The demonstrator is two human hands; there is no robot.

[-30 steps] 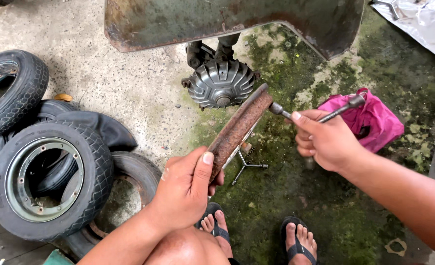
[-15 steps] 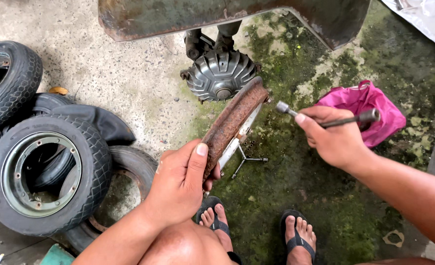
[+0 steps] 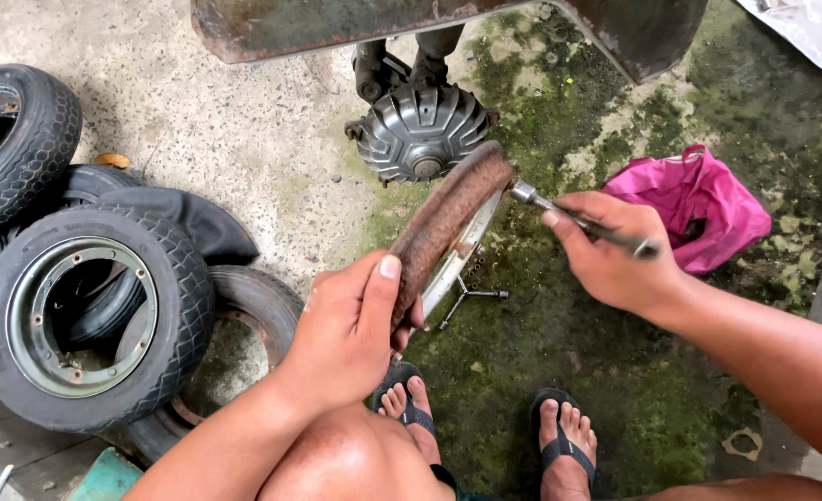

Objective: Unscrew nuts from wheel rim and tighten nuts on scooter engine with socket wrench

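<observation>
While the left hand (image 3: 350, 334) stays, the wrench (image 3: 578, 221) now meets the rim (image 3: 448, 218)

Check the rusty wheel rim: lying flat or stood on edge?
On edge, tilted. The rusty rim shows its side, gripped at its lower end by the left hand; right hand holds a socket wrench against it.

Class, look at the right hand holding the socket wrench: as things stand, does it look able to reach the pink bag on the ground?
Probably yes. The pink bag lies just beyond the right hand with bare mossy ground between, though the socket wrench fills its fingers.
</observation>
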